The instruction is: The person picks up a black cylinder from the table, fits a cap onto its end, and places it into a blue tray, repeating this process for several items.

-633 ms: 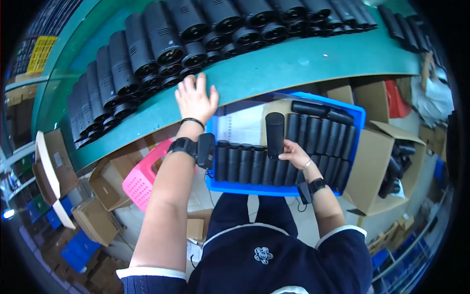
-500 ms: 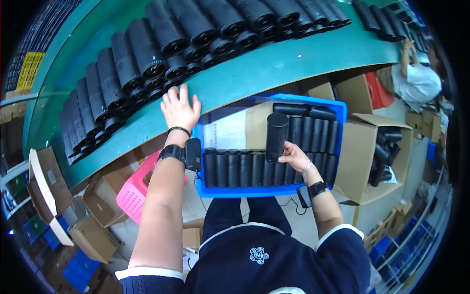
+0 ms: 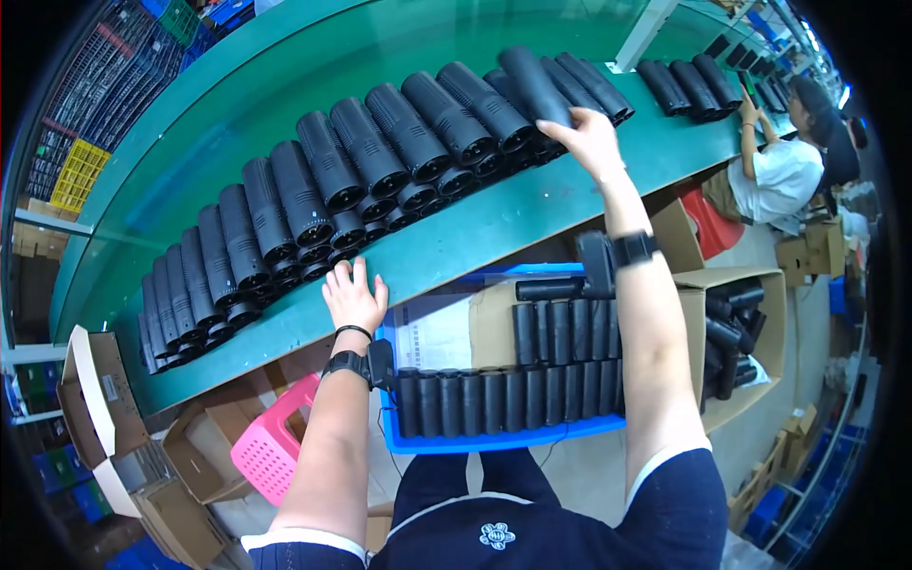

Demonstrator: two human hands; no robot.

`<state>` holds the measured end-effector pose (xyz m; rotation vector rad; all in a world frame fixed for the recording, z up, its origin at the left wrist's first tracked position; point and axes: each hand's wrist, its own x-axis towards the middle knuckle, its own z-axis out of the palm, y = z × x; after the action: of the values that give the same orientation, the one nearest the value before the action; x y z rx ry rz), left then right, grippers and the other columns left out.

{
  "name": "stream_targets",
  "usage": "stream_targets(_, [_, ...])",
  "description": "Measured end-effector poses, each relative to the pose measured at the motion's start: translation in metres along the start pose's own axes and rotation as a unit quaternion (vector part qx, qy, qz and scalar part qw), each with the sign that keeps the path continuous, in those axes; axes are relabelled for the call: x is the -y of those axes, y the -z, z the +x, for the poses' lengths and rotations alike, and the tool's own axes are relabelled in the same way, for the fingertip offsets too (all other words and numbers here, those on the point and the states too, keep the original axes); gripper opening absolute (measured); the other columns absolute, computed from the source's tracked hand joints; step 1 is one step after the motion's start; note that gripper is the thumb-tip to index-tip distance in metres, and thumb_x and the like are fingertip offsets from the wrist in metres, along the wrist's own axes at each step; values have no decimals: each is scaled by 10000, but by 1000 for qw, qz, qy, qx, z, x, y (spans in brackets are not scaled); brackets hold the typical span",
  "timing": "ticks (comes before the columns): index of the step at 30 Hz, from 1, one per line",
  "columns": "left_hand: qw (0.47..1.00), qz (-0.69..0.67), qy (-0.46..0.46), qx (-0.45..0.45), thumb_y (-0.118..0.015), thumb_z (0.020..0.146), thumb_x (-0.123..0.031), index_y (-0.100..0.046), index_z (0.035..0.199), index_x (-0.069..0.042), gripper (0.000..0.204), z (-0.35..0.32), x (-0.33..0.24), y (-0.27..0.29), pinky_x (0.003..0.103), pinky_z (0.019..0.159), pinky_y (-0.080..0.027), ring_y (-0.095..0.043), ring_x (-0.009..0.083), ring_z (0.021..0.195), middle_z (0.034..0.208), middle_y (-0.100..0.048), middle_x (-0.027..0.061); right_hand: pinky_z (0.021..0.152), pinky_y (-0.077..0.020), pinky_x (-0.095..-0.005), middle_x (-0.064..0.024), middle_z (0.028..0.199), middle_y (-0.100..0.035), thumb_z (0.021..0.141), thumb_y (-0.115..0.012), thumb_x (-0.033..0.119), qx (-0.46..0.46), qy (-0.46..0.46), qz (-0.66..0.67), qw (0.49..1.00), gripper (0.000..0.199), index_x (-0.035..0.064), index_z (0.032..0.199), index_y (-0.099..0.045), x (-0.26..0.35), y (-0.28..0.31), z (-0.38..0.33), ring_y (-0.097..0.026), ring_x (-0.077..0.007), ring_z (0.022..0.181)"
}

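Observation:
My right hand (image 3: 591, 141) reaches to the far right end of the green bench and grips a black plastic cylinder (image 3: 534, 85), held tilted and slightly blurred over the stacked row. Stacked black cylinders (image 3: 399, 133) lie along the bench with their round ends facing me. My left hand (image 3: 355, 296) rests on the bench's near edge, fingers spread, just short of the row and holding nothing. Below it, a blue crate (image 3: 513, 442) holds upright-looking rows of similar cylinders (image 3: 484, 401). My right forearm hides the crate's right side.
The green bench (image 3: 475, 233) runs across the view. A pink plastic stool (image 3: 269, 456) stands at lower left by cardboard boxes (image 3: 95, 385). Right of the crate, a carton (image 3: 750, 394) holds more black parts. A co-worker in a white shirt (image 3: 787, 176) sits at the bench's right.
My right hand has carried the cylinder from above the blue crate up and away to the row on the bench. My left hand stays at the bench edge. The view has shifted.

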<state>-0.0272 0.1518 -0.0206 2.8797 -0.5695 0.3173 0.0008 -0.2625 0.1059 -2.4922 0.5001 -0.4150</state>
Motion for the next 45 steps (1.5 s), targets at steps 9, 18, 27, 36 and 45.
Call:
stream_targets(9, [999, 22, -1, -25, -586, 814, -299, -557, 1163, -89, 408, 8, 7, -4, 445, 846, -395, -480, 331, 1016, 1100, -503, 147, 660, -455, -222, -9, 748, -647, 912, -600, 263, 188, -99, 288, 934, 253, 26, 917, -686, -47, 10, -107, -585, -92, 705])
stream_targets(18, [998, 45, -25, -28, -585, 822, -290, -558, 1166, -82, 403, 3, 5, -21, 438, 859, -397, -479, 324, 1021, 1101, -504, 145, 908, -504, -429, -249, 1116, -620, 808, -720, 316, 408, -322, -143, 842, 438, 2, 1084, -589, -176, -225, -322, -602, -377, 1055])
stream_targets(27, [998, 38, -30, -43, -583, 819, -276, -545, 1161, -75, 398, 11, -3, -10, 442, 845, -406, -487, 340, 999, 1101, -500, 158, 884, -471, -461, -260, 1130, -568, 788, -723, 232, 220, -190, 39, 956, 618, 18, 1274, -406, -149, -206, -367, -562, -433, 1047])
stream_targets(36, [1000, 16, -7, -18, -586, 802, -270, -541, 1171, -72, 421, 1, 2, -6, 438, 850, -388, -477, 333, 1003, 1100, -494, 154, 1007, -385, -343, -154, 1296, -471, 861, -601, -4, -134, 18, 252, 958, 607, -9, 1398, -318, -38, 26, -170, -498, -223, 1160])
stream_targets(45, [1000, 24, -10, -4, -583, 808, -273, -539, 1171, -81, 413, 2, -7, -16, 437, 860, -391, -474, 332, 1019, 1109, -494, 154, 845, -500, -372, -173, 1032, -663, 812, -708, 399, -110, 42, 13, 993, 450, 67, 1098, -604, -48, -4, 61, -640, -296, 984])
